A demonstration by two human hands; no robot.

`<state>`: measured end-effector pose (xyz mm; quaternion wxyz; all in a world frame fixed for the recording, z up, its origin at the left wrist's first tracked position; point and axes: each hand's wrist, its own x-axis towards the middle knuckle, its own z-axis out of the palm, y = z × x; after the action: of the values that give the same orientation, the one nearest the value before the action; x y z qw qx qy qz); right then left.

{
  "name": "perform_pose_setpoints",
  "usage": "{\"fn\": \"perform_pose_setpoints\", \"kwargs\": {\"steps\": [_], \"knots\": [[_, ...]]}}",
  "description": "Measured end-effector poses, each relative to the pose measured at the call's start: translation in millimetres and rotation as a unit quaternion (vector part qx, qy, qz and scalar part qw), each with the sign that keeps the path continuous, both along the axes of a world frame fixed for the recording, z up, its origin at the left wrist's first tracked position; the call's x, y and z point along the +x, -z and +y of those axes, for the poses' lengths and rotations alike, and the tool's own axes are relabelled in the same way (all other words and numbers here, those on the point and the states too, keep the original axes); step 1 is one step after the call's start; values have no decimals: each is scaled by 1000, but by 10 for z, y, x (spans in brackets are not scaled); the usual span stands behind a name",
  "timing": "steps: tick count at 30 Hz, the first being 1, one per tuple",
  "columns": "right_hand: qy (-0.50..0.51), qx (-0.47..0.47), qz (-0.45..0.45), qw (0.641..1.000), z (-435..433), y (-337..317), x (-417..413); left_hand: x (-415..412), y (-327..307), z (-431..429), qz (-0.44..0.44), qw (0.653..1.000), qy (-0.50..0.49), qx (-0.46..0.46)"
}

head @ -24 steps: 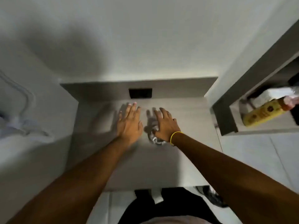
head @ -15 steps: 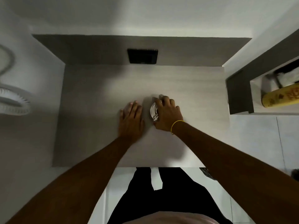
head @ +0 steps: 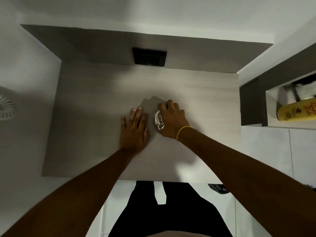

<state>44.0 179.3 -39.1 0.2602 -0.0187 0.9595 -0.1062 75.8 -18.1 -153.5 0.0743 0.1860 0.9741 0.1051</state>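
Observation:
A small clear glass object [head: 158, 120], round like a little dish or cup, stands on the pale grey tabletop [head: 95, 103]. My right hand [head: 172, 119], with a yellow band at the wrist, grips it from the right, fingers curled over its top. My left hand [head: 134, 131] lies flat on the tabletop just left of the glass, fingers straight and together, not touching it.
A black wall plate [head: 149, 56] sits on the dark back panel above the table. At the right, an open shelf [head: 289, 124] holds a yellow bottle [head: 297, 112] lying on its side. A white coiled cord [head: 6, 108] hangs at the left wall.
The view tilted down, so the table now fills the frame. My right hand shifted its grip on the glass object, which turned more upright. My left hand stayed flat beside it.

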Motion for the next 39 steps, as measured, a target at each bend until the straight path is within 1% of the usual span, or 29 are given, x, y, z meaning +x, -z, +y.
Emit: {"fn": "perform_pose_setpoints", "kwargs": {"steps": [4,7,11,15,17,21,24,27,29,31,33,35,37,39], "knots": [[-5,-10,-4,1000,6,-16,47,11,21,-12,3,1000,1,2],[12,-43,16,999,32,-18,120,13,29,-20,4,1000,1,-2],[57,-100,45,992,135,-34,211,3,43,-21,12,1000,2,-7],[144,-148,64,976,413,-70,139,-10,55,-20,20,1000,1,-17],[176,-142,70,972,613,-83,61,-7,45,2,22,1000,2,-16],[177,-89,55,979,867,19,-34,4,14,-6,21,1000,1,-14],[193,-83,58,976,909,130,-20,6,13,-21,20,1000,1,-13],[181,-69,72,978,924,231,28,1,26,-24,21,1000,1,-12],[174,-61,89,979,917,277,77,6,21,-22,20,1000,1,-7],[182,-42,128,974,882,290,147,5,-9,-19,16,1000,4,-4],[219,-43,199,954,788,299,243,0,-53,-8,9,1000,5,1],[247,-76,248,934,627,313,342,22,-107,-5,-13,1000,3,24],[271,-115,218,930,462,323,423,120,-186,8,-31,998,18,56],[306,-153,170,924,270,327,445,300,-284,-25,-26,996,39,76]]}}
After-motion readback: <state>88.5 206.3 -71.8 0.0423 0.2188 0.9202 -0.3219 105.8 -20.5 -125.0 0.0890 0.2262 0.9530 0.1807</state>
